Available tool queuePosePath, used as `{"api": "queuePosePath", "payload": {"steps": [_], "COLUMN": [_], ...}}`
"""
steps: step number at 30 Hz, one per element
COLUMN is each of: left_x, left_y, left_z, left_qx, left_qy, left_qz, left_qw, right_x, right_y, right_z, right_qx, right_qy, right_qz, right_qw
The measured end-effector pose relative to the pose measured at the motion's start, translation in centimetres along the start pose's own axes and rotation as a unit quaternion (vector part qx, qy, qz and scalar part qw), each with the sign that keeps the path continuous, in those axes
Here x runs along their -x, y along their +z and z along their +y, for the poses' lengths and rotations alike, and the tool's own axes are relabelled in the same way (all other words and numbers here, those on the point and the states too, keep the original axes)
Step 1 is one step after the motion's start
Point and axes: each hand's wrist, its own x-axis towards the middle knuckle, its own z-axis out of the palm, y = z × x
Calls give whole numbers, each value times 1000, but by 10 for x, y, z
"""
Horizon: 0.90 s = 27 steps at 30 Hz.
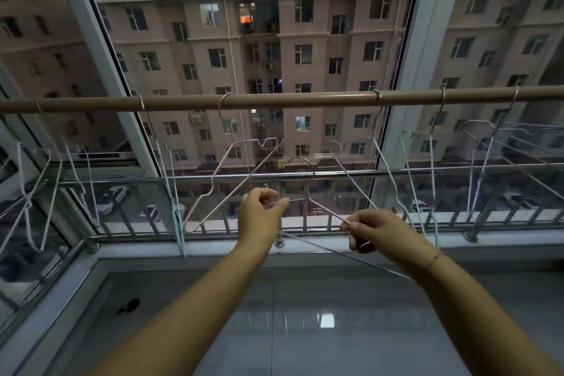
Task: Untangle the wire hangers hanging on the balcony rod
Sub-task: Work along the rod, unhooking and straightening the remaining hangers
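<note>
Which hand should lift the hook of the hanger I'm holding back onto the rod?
Probably the left hand: it pinches the held hanger right beside the neck, under the hook, below the bare stretch of rod. The right hand grips farther down the shoulder wire, so it would steer the hook less.

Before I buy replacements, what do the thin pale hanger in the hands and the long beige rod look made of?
Thin pale hanger: bent metal wire, apparently white-coated and matte; it keeps sharp bends. Long beige rod: smooth tube with faint sheen, probably painted metal, possibly plastic.
</note>
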Motion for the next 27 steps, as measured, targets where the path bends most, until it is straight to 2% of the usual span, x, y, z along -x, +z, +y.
{"api": "queuePosePath", "payload": {"steps": [3,6,10,15,27], "left_x": [20,33,28,11,-22], "left_y": [16,29,35,33,34], "left_z": [11,34,70,104,110], "left_qx": [70,131,183,189,186], "left_qy": [-36,-47,-45,-29,-104], "left_qz": [-92,-175,-179,-171,-161], "left_qw": [993,975,966,967,964], "right_x": [15,23,22,13,-23], "right_y": [7,12,15,11,22], "right_z": [0,-6,-25,-55,-68], "right_qx": [-98,-143,-167,-180,-193], "right_qy": [6,-14,-56,-93,-48], "right_qz": [14,25,37,52,58], "right_qw": [995,989,984,978,978]}}
